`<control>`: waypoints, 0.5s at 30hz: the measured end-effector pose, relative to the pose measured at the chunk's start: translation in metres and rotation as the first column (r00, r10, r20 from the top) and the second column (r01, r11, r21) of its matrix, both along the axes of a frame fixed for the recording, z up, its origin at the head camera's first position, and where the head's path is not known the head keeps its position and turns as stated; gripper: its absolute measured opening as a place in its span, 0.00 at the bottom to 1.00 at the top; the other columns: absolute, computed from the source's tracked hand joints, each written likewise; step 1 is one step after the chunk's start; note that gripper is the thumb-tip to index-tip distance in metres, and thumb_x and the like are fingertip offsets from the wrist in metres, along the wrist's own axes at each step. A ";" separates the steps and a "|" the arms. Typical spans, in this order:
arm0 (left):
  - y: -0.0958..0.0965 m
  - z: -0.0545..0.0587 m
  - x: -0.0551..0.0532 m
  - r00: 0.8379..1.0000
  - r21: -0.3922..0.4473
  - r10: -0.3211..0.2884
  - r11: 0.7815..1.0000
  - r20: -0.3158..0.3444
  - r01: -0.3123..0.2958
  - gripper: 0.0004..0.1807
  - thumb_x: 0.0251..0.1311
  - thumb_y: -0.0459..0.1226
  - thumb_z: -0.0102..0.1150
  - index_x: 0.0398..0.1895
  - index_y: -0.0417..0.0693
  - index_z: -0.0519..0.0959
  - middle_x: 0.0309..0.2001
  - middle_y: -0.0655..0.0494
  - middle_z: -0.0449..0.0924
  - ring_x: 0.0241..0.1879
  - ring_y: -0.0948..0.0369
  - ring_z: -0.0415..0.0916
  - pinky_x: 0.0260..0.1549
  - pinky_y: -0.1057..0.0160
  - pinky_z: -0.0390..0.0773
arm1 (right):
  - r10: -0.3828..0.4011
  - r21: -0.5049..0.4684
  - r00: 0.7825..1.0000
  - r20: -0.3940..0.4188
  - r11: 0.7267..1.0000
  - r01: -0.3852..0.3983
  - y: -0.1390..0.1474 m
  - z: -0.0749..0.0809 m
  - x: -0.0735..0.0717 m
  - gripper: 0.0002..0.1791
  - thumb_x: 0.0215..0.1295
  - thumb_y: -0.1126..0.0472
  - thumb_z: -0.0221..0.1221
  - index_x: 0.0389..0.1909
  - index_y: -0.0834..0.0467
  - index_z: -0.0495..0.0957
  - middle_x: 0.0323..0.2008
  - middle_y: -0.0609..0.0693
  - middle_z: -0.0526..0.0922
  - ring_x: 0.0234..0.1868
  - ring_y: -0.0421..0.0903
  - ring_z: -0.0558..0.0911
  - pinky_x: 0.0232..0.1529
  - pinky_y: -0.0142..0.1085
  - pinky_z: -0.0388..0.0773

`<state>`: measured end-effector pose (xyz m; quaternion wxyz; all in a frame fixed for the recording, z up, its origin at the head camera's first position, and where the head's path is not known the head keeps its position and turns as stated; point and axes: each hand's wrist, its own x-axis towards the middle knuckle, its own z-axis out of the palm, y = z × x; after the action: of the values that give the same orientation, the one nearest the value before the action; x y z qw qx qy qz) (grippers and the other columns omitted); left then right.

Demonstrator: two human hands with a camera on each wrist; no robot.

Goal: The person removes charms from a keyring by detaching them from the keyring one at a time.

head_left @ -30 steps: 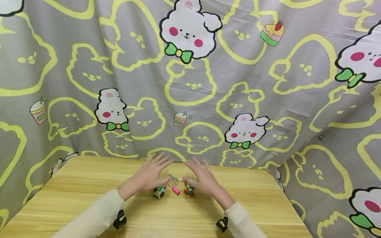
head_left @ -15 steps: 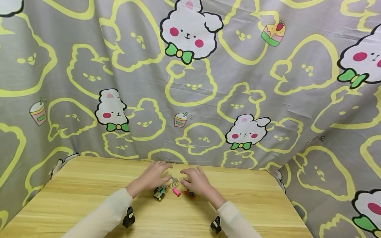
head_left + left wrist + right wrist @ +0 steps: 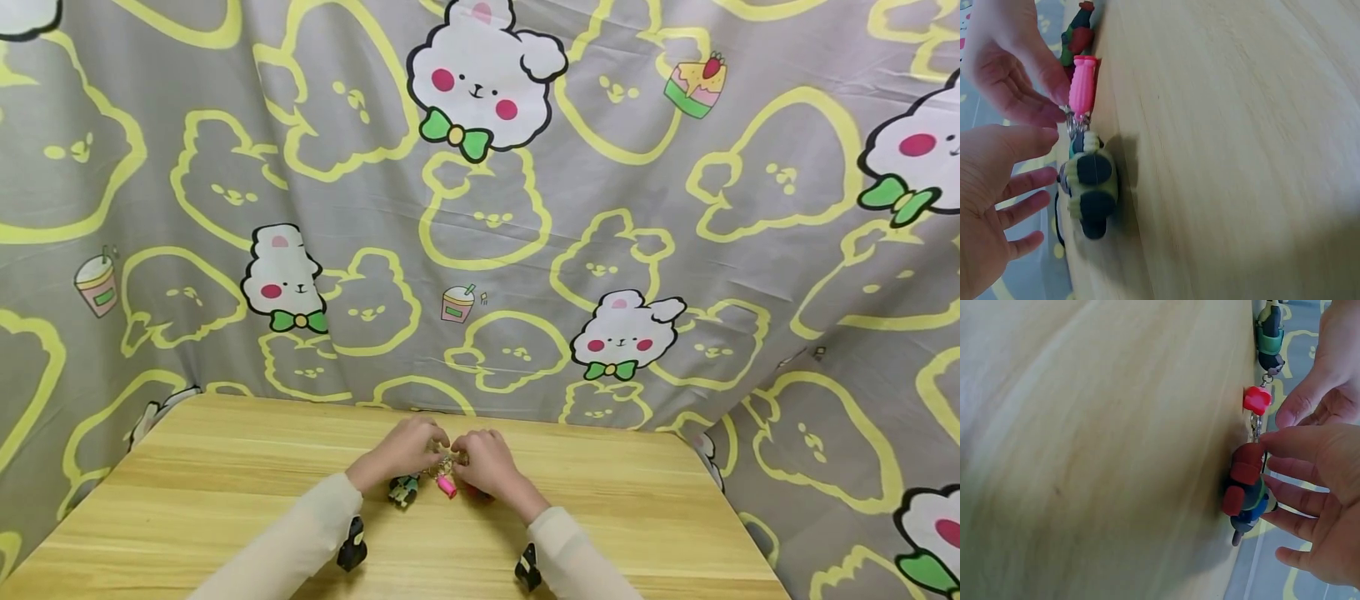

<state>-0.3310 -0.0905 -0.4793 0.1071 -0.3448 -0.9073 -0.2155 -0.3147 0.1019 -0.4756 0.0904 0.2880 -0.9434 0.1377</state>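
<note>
In the head view my left hand (image 3: 408,448) and right hand (image 3: 486,462) come together over metal rings (image 3: 445,464) of a keychain cluster. A bright pink ribbed charm (image 3: 447,487) hangs off the rings. Beside my left hand lies a dark figurine with a green band (image 3: 403,492). My right hand mostly covers a red-and-green figurine (image 3: 1246,478); the right wrist view shows it under that thumb. Both thumbs reach the metal links (image 3: 1077,122), with the other fingers spread loosely behind. Part of the rings is hidden by the hands.
Everything lies on a wood-grain table (image 3: 630,517). A grey curtain (image 3: 375,208) with rabbit and yellow outline prints hangs behind it and at both sides. Black wrist cameras (image 3: 352,546) sit under the pale sleeves (image 3: 285,533).
Both hands have moved inward and slightly down toward the rings, their spread fingers bending. The grey key and the red figurine have become covered by the hands.
</note>
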 end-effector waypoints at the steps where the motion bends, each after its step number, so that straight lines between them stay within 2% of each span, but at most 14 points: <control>1: 0.001 0.000 -0.001 1.000 -0.005 -0.002 1.000 0.006 0.002 0.07 0.58 0.34 0.71 0.39 0.44 0.89 0.38 0.52 0.88 0.42 0.53 0.82 0.45 0.50 0.80 | -0.006 0.005 1.000 0.000 1.000 0.006 0.000 -0.001 0.000 0.10 0.58 0.61 0.72 0.41 0.58 0.89 0.37 0.51 0.89 0.41 0.46 0.85 0.57 0.52 0.74; 5: 0.007 -0.002 -0.003 0.999 -0.008 -0.030 1.000 0.011 0.030 0.04 0.56 0.32 0.69 0.34 0.45 0.90 0.33 0.54 0.88 0.36 0.57 0.80 0.40 0.56 0.79 | -0.015 0.013 1.000 -0.003 1.000 0.015 0.000 -0.004 -0.003 0.05 0.56 0.61 0.71 0.33 0.57 0.89 0.30 0.47 0.86 0.34 0.43 0.80 0.51 0.49 0.74; 9: 0.012 -0.003 -0.005 0.999 0.000 -0.042 0.999 0.028 0.042 0.04 0.55 0.31 0.68 0.29 0.47 0.90 0.30 0.57 0.87 0.32 0.61 0.78 0.34 0.64 0.76 | -0.032 0.010 0.999 -0.005 0.999 0.032 0.000 -0.008 -0.004 0.02 0.56 0.62 0.70 0.27 0.56 0.88 0.26 0.45 0.83 0.32 0.42 0.77 0.48 0.48 0.73; 15: 0.012 -0.007 -0.005 0.989 0.066 -0.042 0.997 0.140 0.033 0.07 0.59 0.28 0.65 0.31 0.47 0.90 0.30 0.58 0.86 0.33 0.60 0.75 0.35 0.66 0.73 | -0.056 -0.014 0.998 -0.020 0.998 0.056 0.000 -0.009 -0.003 0.03 0.58 0.64 0.69 0.27 0.55 0.89 0.26 0.45 0.83 0.32 0.43 0.78 0.50 0.51 0.74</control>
<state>-0.3357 -0.0785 -0.4867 0.0493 -0.3421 -0.8987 -0.2700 -0.3174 0.1019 -0.4849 0.1059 0.2623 -0.9491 0.1384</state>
